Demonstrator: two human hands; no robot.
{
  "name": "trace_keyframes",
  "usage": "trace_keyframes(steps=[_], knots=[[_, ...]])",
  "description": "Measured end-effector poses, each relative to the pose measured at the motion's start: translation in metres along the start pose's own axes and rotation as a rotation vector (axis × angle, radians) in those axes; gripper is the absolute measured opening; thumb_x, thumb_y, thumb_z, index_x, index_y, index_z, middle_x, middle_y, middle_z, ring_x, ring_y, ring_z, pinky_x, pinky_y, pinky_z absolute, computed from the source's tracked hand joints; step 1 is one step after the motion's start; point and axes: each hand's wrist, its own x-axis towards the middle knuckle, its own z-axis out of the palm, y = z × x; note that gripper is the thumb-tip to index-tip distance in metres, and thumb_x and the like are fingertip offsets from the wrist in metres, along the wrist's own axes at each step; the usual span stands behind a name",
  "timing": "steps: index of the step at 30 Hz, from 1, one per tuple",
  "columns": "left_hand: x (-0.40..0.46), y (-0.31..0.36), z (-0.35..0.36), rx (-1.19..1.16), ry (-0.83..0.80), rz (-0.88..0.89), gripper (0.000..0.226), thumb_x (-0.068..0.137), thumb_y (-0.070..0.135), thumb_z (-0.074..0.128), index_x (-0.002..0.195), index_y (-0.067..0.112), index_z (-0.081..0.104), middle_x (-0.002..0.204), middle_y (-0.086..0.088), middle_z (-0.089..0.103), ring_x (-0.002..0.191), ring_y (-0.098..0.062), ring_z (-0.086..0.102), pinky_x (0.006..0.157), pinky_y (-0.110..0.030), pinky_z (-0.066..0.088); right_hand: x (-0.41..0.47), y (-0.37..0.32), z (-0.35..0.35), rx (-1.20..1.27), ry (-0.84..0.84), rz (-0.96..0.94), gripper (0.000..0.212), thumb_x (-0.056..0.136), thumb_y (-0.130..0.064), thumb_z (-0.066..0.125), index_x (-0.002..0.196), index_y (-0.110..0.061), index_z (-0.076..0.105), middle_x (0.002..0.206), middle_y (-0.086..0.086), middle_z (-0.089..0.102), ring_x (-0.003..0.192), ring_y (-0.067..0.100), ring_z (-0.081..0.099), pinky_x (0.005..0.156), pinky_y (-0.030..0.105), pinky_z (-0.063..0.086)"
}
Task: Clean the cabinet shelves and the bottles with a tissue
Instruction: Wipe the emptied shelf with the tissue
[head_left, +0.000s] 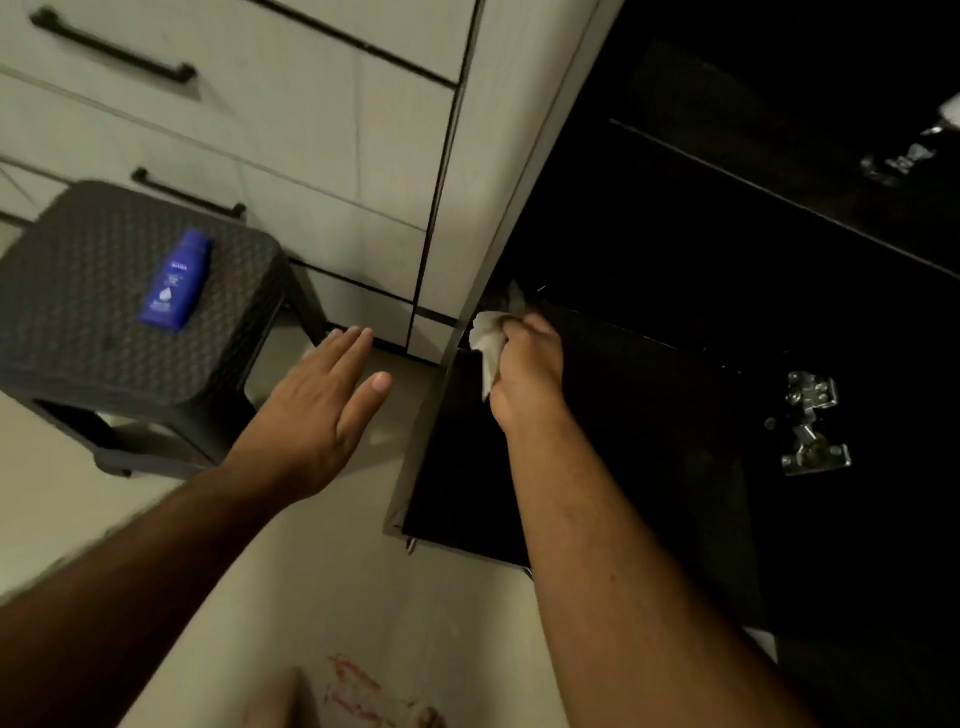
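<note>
Dark cabinet shelf (649, 395): right hand (527, 371) is gripping crumpled white tissue (491, 343) at its left corner. Left hand (322, 410) is hovering flat, empty. Blue lotion bottle (175, 280) is lying on brown woven stool (78, 312), cap pointing away.

Stool (93, 332): dark woven-pattern top, standing on the floor.
Drawers (270, 130): pale fronts, black bar handles, behind the stool.
Floor (322, 587): pale tile.
Light: dim.

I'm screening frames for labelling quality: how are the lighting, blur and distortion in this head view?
Head view: dim and warm-toned overall; the open cabinet interior is nearly black, hiding shelf detail; the hinge catches small glints; the left hand and its forearm show motion blur; the blue bottle label is soft; the right hand and tissue read clearly; wide-angle lens tilts the drawer fronts.
</note>
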Motion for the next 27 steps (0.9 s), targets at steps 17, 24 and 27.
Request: trace_keyframes(steps=[17, 24, 27], knots=[[0.034, 0.021, -0.025, -0.025, 0.015, 0.062, 0.089, 0.083, 0.076, 0.000, 0.154, 0.023, 0.011, 0.161, 0.006, 0.010, 0.145, 0.000, 0.003, 0.115, -0.022, 0.004, -0.015, -0.036, 0.017, 0.048, -0.158, -0.023, 0.094, 0.081, -0.080, 0.008, 0.155, -0.023, 0.015, 0.157, 0.012, 0.029, 0.120, 0.022, 0.050, 0.113, 0.044, 0.027], [0.043, 0.023, -0.027, -0.017, 0.021, 0.094, 0.086, 0.085, 0.073, 0.000, 0.154, 0.022, 0.011, 0.161, 0.004, 0.012, 0.145, 0.000, 0.003, 0.115, -0.021, 0.004, -0.036, -0.074, 0.009, 0.146, -0.196, -0.242, 0.040, 0.100, -0.035, 0.036, 0.135, -0.017, 0.044, 0.122, 0.007, 0.049, 0.096, 0.017, 0.050, 0.080, 0.027, 0.044], [0.040, 0.024, -0.024, -0.008, -0.009, 0.082, 0.085, 0.085, 0.071, 0.001, 0.154, 0.022, 0.009, 0.162, 0.005, 0.009, 0.144, 0.001, 0.001, 0.115, -0.020, 0.003, -0.052, -0.090, 0.001, 0.274, -0.281, -0.273, 0.013, 0.095, -0.019, 0.044, 0.083, -0.015, 0.049, 0.082, -0.001, 0.041, 0.070, 0.010, 0.042, 0.056, 0.020, 0.036]])
